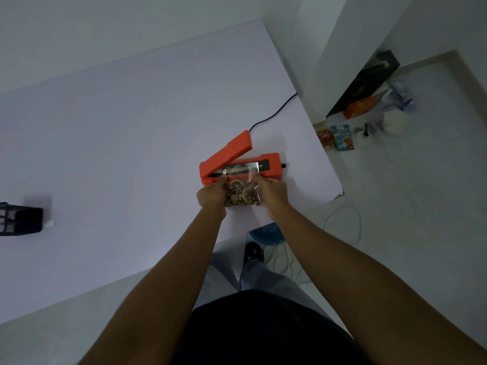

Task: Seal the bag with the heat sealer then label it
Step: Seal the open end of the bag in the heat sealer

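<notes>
**Q:** What filled the frame, and which step was in hand?

**A:** A large white table (118, 127) ran from the left edge to right of centre, seen from above. Just right of centre lay an orange heat sealer (238, 163), its lid raised at a slant and a black cord (274, 114) trailing off toward the upper right. Two bare forearms reached up from the bottom. The left hand (210, 194) and right hand (271, 192) each pinched a side of a clear bag (241, 194) of brown dried pieces, which lay on the table touching the sealer's near side, its open mouth over the sealing strip. I judged this the sealing step, with the bag being lined up and the lid not yet lowered.

**Q:** What did the next move call for?

**A:** Probably keeping the mouth flat and unwrinkled across the strip, then freeing one hand to press the lid down. No label showed.

**Q:** And the rest of the scene?

**A:** A pale tiled floor (421, 206) took the right side, with boxes, packets and a white pot (394, 123) in the upper right. A black mesh holder (19, 218) sat at the table's left edge.
</notes>
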### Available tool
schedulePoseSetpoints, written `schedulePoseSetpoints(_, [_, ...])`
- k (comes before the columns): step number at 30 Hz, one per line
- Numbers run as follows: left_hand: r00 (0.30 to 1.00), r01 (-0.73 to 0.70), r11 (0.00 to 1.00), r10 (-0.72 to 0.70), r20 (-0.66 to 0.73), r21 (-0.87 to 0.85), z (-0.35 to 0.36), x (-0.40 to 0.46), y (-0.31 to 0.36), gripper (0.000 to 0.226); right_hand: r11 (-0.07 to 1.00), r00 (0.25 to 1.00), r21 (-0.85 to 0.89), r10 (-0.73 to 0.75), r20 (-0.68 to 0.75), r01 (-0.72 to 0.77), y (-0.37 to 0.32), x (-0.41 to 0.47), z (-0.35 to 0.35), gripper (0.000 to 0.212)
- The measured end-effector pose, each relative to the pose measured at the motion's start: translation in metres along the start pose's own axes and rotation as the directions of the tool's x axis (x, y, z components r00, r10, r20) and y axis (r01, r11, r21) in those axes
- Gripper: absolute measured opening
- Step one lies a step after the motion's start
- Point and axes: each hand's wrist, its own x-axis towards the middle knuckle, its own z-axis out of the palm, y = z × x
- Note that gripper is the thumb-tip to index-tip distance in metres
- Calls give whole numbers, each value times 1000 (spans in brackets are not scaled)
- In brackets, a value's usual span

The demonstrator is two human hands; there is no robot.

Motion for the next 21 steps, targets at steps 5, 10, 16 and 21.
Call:
schedulePoseSetpoints(5, [1000, 9, 1000, -9, -1, 3, 0, 3, -1, 36, 998, 1000, -54, -10, 26, 11, 1, 3, -12, 26])
schedulePoseSetpoints(10, [1000, 0, 1000, 0, -1, 0, 0, 5, -2, 33, 961, 979, -228, -182, -88, 158, -2, 2, -21, 33])
schedulePoseSetpoints(16, [1000, -11, 1000, 11, -10, 6, -1, 9, -3, 35, 870, 889, -271, -450, -92, 412, -43, -19, -22, 39])
schedulePoseSetpoints(21, [1000, -3, 1000, 3, -8, 10, -1, 9, -3, 35, 744, 763, -182, -644, 64, 643, -93, -51, -16, 39])
